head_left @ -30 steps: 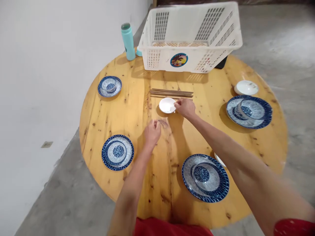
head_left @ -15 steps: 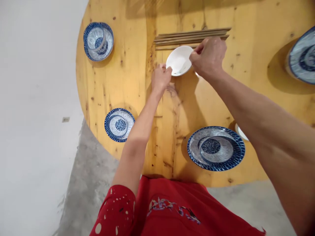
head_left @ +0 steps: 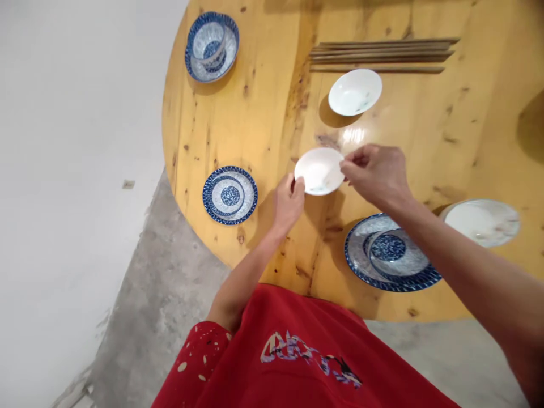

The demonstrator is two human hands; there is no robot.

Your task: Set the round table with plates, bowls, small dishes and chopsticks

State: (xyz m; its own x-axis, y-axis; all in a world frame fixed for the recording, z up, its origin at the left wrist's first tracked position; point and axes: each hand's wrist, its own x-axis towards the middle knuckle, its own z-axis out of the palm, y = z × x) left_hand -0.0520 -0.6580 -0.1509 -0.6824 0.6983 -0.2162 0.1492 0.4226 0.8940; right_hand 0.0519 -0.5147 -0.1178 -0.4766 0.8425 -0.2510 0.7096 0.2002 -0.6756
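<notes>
A small white bowl [head_left: 319, 171] is held above the table between both hands. My left hand [head_left: 289, 203] pinches its left rim, thumb on top. At its right rim, my right hand [head_left: 376, 174] grips with fingers and thumb closed. Another white bowl [head_left: 355, 93] stands just beyond them, in front of the brown chopsticks [head_left: 380, 55]. Under my right forearm, a blue-patterned plate with a bowl on it [head_left: 361, 255] is partly hidden.
On the round wooden table [head_left: 263, 124], a blue-and-white bowl set [head_left: 232, 62] stands far left and a blue-rimmed plate set [head_left: 210, 195] near left. White dishes [head_left: 505, 224] lie right of my forearm. The table's curved edge runs along the left, beside a white wall [head_left: 76, 113].
Two white bowls now show apart where one was visible. One rests by the chopsticks; both hands have drawn back nearer my body with the other. The view has shifted, revealing white dishes at right.
</notes>
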